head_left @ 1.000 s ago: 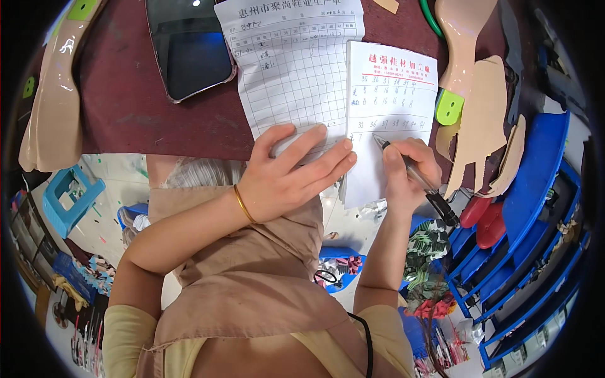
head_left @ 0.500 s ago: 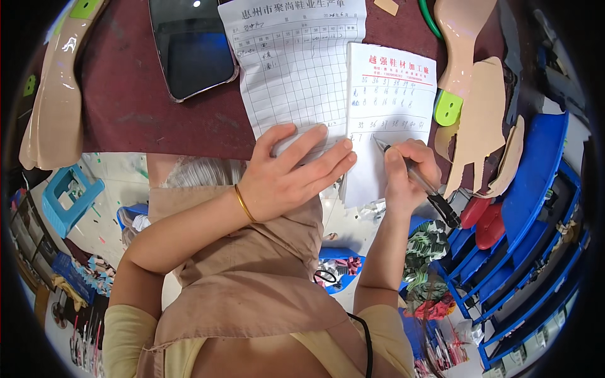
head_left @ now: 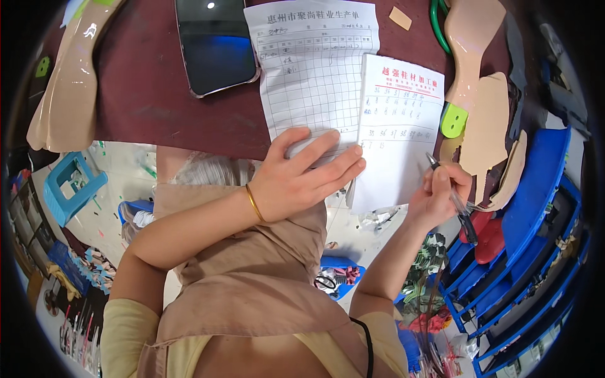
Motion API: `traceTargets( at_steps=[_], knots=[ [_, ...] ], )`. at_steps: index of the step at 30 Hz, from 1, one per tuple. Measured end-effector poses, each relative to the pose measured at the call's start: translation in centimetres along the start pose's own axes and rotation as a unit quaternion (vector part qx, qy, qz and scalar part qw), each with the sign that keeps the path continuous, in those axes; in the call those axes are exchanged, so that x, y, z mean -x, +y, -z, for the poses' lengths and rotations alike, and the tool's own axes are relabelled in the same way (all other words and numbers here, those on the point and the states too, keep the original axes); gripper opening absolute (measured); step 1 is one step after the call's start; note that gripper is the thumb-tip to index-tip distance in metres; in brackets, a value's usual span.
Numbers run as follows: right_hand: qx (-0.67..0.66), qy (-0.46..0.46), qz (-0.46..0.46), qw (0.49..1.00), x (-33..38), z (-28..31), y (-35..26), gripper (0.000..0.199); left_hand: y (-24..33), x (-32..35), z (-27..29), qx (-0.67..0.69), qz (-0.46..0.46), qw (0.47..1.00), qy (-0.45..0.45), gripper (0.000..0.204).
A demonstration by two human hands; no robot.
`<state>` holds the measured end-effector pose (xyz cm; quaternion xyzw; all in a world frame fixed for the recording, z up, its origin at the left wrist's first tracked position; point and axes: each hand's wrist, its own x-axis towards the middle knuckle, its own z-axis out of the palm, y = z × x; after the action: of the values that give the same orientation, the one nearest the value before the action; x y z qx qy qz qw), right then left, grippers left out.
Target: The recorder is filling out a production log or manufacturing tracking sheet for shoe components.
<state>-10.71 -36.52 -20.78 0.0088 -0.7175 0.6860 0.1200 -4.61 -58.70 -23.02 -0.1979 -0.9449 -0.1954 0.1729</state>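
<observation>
My left hand [head_left: 299, 176] lies with fingers spread across the lower part of a printed grid form [head_left: 296, 101] and reaches the left edge of a white notepad [head_left: 389, 183]. Handwritten rows of figures fill the pad's upper half; its lower half is blank. In my right hand [head_left: 438, 198] a black-and-clear pen [head_left: 465, 220] is pinched between thumb and fingers. The pen's tip points up and left near the pad's right edge; whether it touches the paper I cannot tell.
Left of the form are a dark phone [head_left: 217, 60] and beige shoe lasts [head_left: 66, 88]. Another last [head_left: 466, 31] and beige cut pieces [head_left: 488, 126] lie right of the pad. A blue rack [head_left: 532, 195] stands at right, a light-blue stool [head_left: 94, 183] on the floor at left.
My right hand has moved right with the pen, off the writing line, where a second figure now shows. The left hand stays on the form; the whole view has shifted slightly.
</observation>
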Motion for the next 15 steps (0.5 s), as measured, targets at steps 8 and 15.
traceTargets(
  at_steps=[8, 15],
  knots=[
    [0.067, -0.098, 0.006, 0.993, 0.1, -0.7, 0.8, 0.019, -0.1, -0.2, 0.1, -0.003, -0.010, 1.000, 0.001, 0.031],
    [0.105, -0.132, 0.045, 0.985, 0.2, -0.4, 1.4, 0.015, 0.1, -0.2, 0.0, -0.001, 0.006, 1.000, -0.001, 0.030]
  ],
)
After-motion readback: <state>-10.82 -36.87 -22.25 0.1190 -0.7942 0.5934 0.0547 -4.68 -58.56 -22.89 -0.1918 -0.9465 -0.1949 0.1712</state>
